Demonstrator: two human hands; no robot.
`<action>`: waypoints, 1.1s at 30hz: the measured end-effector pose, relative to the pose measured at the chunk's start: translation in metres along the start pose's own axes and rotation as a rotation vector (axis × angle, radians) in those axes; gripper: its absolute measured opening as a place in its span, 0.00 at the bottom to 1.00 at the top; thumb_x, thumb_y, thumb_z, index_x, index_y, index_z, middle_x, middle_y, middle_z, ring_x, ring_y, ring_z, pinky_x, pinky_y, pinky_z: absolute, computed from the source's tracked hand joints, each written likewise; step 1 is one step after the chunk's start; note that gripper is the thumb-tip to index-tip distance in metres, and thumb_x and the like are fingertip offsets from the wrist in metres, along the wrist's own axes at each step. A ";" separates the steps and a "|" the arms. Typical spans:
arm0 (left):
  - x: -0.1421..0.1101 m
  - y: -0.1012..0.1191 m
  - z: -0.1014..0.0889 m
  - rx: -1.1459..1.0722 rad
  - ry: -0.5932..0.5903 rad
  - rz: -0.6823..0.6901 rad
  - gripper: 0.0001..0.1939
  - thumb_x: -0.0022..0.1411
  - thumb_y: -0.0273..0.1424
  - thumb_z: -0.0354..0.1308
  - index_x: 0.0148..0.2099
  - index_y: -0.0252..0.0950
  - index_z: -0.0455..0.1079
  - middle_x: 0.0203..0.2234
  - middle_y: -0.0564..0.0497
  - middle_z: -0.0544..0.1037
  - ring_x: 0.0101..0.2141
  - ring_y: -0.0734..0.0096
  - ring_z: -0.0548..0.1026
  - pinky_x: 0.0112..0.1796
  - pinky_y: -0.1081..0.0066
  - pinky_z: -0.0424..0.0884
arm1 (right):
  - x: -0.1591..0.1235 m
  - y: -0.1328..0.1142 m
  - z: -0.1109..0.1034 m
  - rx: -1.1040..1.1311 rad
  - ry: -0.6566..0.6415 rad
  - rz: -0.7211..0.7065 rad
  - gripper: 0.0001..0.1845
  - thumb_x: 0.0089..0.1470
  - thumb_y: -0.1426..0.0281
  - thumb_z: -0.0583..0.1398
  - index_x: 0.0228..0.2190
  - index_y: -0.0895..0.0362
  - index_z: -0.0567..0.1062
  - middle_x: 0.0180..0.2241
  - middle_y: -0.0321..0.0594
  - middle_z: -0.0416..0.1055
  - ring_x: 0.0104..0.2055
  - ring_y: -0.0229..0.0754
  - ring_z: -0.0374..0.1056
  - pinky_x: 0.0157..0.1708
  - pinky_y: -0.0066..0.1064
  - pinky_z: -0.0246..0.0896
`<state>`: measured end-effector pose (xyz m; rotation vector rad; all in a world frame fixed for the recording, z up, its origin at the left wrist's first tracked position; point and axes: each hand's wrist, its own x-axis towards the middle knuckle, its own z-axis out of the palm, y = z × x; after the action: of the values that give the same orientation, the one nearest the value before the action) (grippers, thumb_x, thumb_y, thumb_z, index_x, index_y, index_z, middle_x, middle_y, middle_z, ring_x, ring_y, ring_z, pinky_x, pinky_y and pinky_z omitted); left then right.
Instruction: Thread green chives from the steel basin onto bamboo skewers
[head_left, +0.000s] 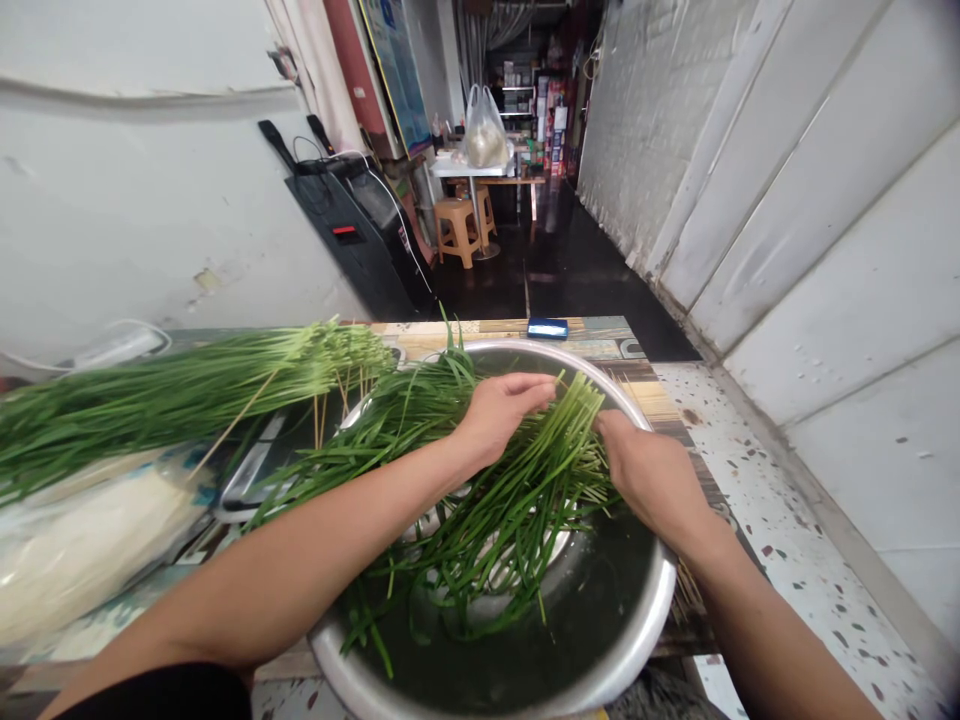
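Observation:
A bunch of garlic chives (pixel 517 490) lies across a wide metal basin (pixel 664 610), its pale cut ends pointing up and away from me. My left hand (pixel 499 415) reaches over the leaves, fingers pinched together at the stem ends. On the other side of those ends, my right hand (pixel 652 470) is closed, its thumb and finger tight against the stems; whatever it grips is hidden. More loose leaves hang over the basin's left side. Dark water seems to fill the basin's bottom, around a shiny round metal shape under the chives.
A pile of garlic chives (pixel 172 390) with thin wooden skewers (pixel 319 420) lies left, beside a plastic bag of something pale (pixel 90 550) and a metal tray (pixel 251 475). A blue box (pixel 547 328) sits at the table's far edge. More skewers (pixel 686 595) lie right of the basin.

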<state>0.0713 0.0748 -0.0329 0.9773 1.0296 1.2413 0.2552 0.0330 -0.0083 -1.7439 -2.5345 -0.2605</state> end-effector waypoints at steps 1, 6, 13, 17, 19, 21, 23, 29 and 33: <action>0.000 0.000 0.000 0.013 0.007 0.002 0.10 0.49 0.31 0.65 0.37 0.34 0.77 0.31 0.48 0.78 0.29 0.76 0.71 0.37 0.70 0.67 | 0.000 0.000 0.000 0.002 0.005 -0.003 0.12 0.61 0.70 0.44 0.36 0.55 0.66 0.18 0.35 0.67 0.18 0.35 0.60 0.21 0.29 0.32; -0.005 0.002 0.002 0.363 -0.004 0.253 0.08 0.53 0.29 0.61 0.37 0.35 0.78 0.33 0.48 0.79 0.34 0.70 0.75 0.42 0.67 0.69 | 0.000 0.000 0.002 0.001 0.015 -0.018 0.12 0.61 0.70 0.45 0.34 0.56 0.66 0.17 0.35 0.65 0.17 0.34 0.58 0.21 0.29 0.32; 0.005 0.025 -0.017 0.921 -0.301 0.445 0.16 0.59 0.22 0.51 0.44 0.38 0.76 0.41 0.50 0.78 0.43 0.69 0.75 0.48 0.67 0.68 | -0.010 0.002 0.000 0.038 0.169 -0.014 0.15 0.61 0.68 0.46 0.29 0.57 0.69 0.17 0.36 0.62 0.20 0.35 0.54 0.24 0.29 0.38; 0.021 0.030 -0.024 1.236 -0.308 0.321 0.13 0.58 0.24 0.53 0.42 0.36 0.77 0.39 0.48 0.79 0.41 0.65 0.75 0.46 0.66 0.67 | -0.014 0.003 -0.004 0.053 0.276 -0.046 0.16 0.59 0.72 0.49 0.22 0.58 0.67 0.22 0.40 0.65 0.30 0.39 0.57 0.34 0.32 0.45; 0.028 0.026 -0.020 1.374 -0.378 0.395 0.12 0.58 0.25 0.53 0.39 0.35 0.77 0.38 0.47 0.79 0.42 0.63 0.74 0.47 0.65 0.66 | -0.012 0.005 -0.003 0.073 0.288 -0.017 0.13 0.57 0.72 0.51 0.23 0.58 0.69 0.28 0.42 0.69 0.35 0.41 0.58 0.40 0.35 0.47; 0.037 0.017 -0.015 1.460 -0.434 0.493 0.12 0.59 0.27 0.53 0.40 0.36 0.77 0.38 0.46 0.79 0.43 0.61 0.73 0.47 0.63 0.64 | -0.009 0.009 0.001 0.126 0.283 -0.009 0.12 0.57 0.72 0.51 0.26 0.58 0.72 0.35 0.44 0.70 0.41 0.44 0.59 0.44 0.37 0.48; 0.045 0.006 -0.013 1.484 -0.490 0.507 0.14 0.61 0.31 0.52 0.45 0.37 0.75 0.42 0.46 0.77 0.45 0.59 0.71 0.48 0.63 0.63 | -0.003 0.016 0.006 0.214 0.267 -0.036 0.13 0.58 0.73 0.50 0.28 0.59 0.72 0.39 0.44 0.70 0.43 0.43 0.59 0.46 0.36 0.50; 0.042 -0.022 -0.032 1.453 -0.424 0.193 0.20 0.63 0.33 0.47 0.55 0.37 0.69 0.47 0.45 0.75 0.47 0.61 0.72 0.46 0.69 0.65 | 0.024 0.024 0.016 0.350 0.243 -0.114 0.14 0.60 0.74 0.46 0.30 0.59 0.70 0.34 0.45 0.67 0.39 0.42 0.60 0.43 0.32 0.56; 0.027 -0.012 -0.039 1.576 -0.334 0.113 0.19 0.62 0.32 0.47 0.49 0.31 0.73 0.41 0.39 0.77 0.41 0.56 0.75 0.43 0.66 0.67 | 0.042 0.015 0.018 0.251 0.164 -0.271 0.13 0.57 0.78 0.47 0.31 0.61 0.70 0.36 0.47 0.67 0.41 0.42 0.58 0.45 0.32 0.54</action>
<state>0.0381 0.1019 -0.0569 2.3164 1.6441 0.0686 0.2545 0.0798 -0.0190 -1.2414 -2.5482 -0.0867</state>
